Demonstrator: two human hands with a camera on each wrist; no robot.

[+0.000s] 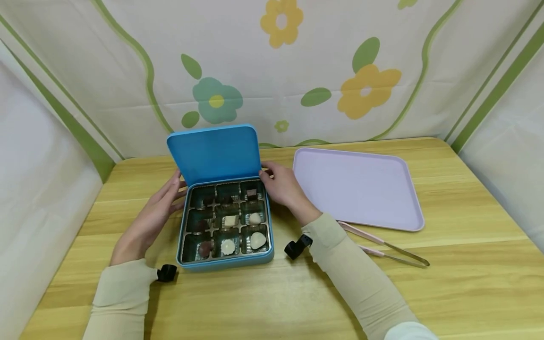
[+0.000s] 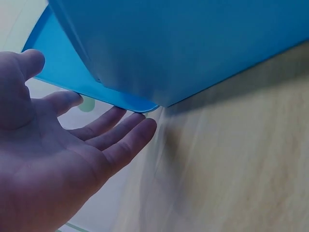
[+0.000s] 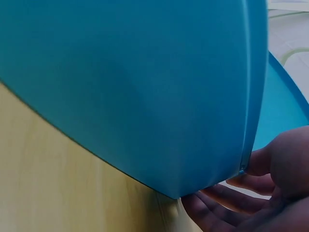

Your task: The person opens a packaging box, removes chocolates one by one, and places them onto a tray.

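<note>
A blue tin box [image 1: 229, 263] stands on the table with its hinged lid [image 1: 216, 156] raised. Inside, a dark tray divided into compartments holds several chocolates, among them a white one [image 1: 257, 241], a scalloped white one [image 1: 227, 246] and a brown one [image 1: 205, 249]. At the box's back left corner is my left hand [image 1: 157, 212], its fingers extended and touching the lid's lower edge [image 2: 130, 104]. My right hand [image 1: 285, 187] grips the back right corner, thumb by the rim and fingers [image 3: 227, 199] bent behind the back wall.
A lilac tray [image 1: 357, 189] lies on the right of the table. Tongs [image 1: 374, 236] with pink handles and metal ends lie at its front edge, partly behind my right sleeve. A flowered cloth [image 1: 280, 85] hangs behind the table.
</note>
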